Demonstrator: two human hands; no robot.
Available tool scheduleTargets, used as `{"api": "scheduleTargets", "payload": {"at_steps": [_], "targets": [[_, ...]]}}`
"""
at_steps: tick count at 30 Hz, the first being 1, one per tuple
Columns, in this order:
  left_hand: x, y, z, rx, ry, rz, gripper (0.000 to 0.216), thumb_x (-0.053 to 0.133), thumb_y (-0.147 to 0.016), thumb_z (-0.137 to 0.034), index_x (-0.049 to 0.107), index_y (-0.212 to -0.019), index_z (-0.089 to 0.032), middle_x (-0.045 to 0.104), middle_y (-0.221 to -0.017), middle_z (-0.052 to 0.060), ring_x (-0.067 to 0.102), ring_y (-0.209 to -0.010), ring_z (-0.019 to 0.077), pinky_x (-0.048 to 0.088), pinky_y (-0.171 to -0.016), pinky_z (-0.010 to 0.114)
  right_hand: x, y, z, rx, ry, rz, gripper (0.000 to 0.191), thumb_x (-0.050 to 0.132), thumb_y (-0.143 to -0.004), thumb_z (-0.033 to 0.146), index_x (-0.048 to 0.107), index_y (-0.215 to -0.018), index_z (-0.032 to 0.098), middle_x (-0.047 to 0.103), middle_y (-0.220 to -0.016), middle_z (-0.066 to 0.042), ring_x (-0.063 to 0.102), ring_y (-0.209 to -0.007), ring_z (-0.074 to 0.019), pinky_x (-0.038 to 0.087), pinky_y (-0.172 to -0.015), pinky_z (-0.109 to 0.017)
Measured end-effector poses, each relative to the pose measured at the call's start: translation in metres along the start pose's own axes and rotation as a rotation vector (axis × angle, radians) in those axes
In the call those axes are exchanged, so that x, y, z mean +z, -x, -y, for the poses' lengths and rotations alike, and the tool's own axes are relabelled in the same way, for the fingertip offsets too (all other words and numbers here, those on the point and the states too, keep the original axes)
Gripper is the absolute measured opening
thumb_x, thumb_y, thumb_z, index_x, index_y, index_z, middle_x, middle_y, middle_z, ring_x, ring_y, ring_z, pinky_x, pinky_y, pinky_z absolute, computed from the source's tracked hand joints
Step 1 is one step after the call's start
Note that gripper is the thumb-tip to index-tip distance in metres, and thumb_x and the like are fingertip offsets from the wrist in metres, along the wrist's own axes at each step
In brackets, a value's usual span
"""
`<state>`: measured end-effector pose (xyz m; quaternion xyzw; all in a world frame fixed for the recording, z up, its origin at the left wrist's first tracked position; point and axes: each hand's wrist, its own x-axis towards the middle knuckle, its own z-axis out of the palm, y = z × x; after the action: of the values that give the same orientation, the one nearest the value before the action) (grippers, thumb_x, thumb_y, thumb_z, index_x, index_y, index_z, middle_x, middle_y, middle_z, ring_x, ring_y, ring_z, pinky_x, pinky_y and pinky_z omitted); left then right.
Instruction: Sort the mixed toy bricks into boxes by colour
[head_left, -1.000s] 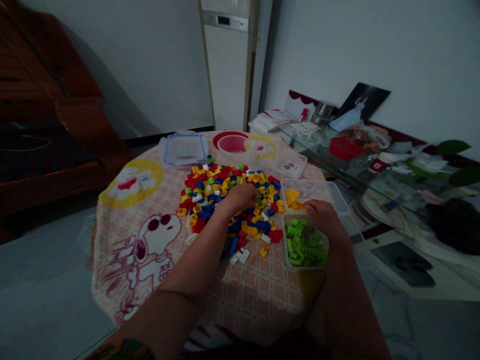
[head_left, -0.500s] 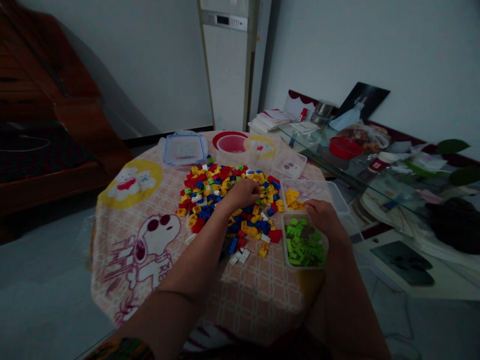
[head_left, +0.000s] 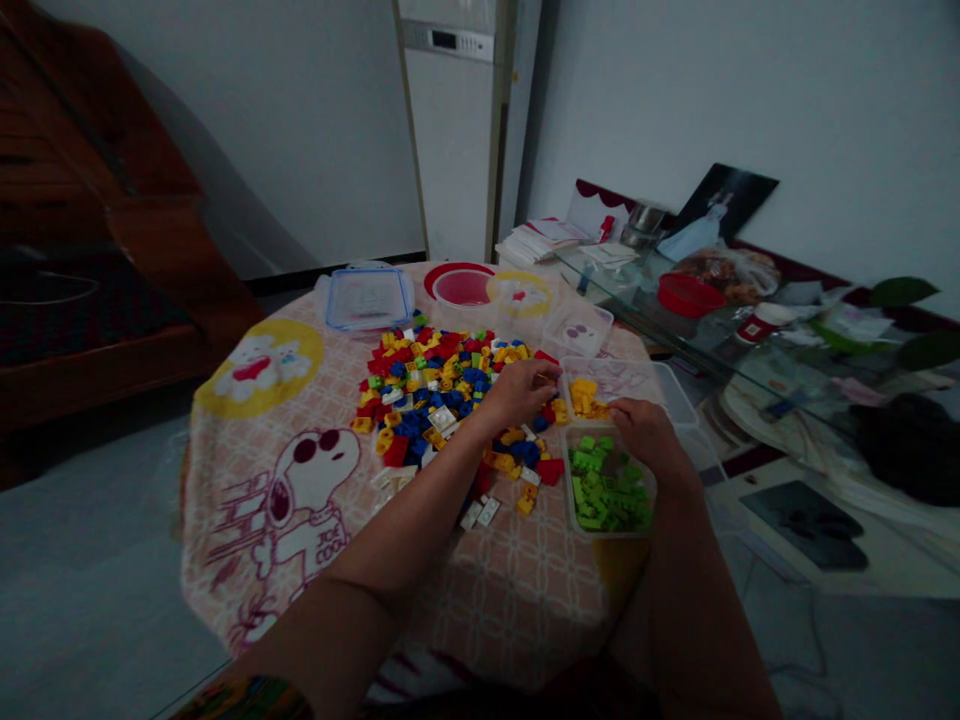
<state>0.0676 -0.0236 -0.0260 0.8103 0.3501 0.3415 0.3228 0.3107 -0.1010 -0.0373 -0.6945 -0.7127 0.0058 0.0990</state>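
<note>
Over the right side of a pile of mixed toy building bricks [head_left: 420, 400], my left hand [head_left: 519, 392] is closed, fingers curled together. What it holds, if anything, is too small to make out. Just right of it stands a clear plastic container [head_left: 622, 372] with some yellow bricks [head_left: 585, 396] in its left part. My right hand [head_left: 643, 432] grips the near rim of that container, thumb and fingers pinched. Below it, nearer me, a second clear container [head_left: 574, 515] holds many green bricks [head_left: 606, 490], partly hidden by my right wrist.
At the table's back are a blue-rimmed lidded box [head_left: 369, 300], a pink bowl [head_left: 465, 288] and a small clear container [head_left: 585, 330]. A patterned cloth [head_left: 480, 590] covers the round table. To the right, a cluttered glass table [head_left: 787, 370] stands close by.
My left hand has moved right across the pile, towards the container with yellow bricks. White and yellow bricks that it covered now show. My right hand stays at the rim.
</note>
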Motion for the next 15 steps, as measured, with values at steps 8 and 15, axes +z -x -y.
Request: {"api": "scheduleTargets", "payload": {"at_steps": [8,15], "targets": [[-0.043,0.005,-0.005,-0.186,-0.518,0.276,0.013,0.07,-0.08,-0.022,0.079,-0.088,-0.016,0.077,-0.082,0.005,0.07,-0.077,0.0183,0.046,-0.068,0.025,0.0,0.001,0.0,0.006,0.005,-0.01,0.033,0.043,-0.097,0.018,0.075,-0.091,0.016,0.077,-0.093,-0.013,0.067,-0.087,-0.0215,0.043,-0.081,-0.029],[-0.028,0.005,-0.003,-0.26,-0.683,0.414,0.024,0.077,-0.076,-0.04,0.079,-0.089,-0.02,0.077,-0.088,0.008,0.071,-0.085,0.0231,0.041,-0.061,0.026,0.002,0.0,-0.001,0.018,0.031,-0.004,0.035,0.042,-0.098,0.018,0.076,-0.092,0.016,0.076,-0.092,-0.012,0.066,-0.087,-0.0217,0.042,-0.082,-0.029]]}}
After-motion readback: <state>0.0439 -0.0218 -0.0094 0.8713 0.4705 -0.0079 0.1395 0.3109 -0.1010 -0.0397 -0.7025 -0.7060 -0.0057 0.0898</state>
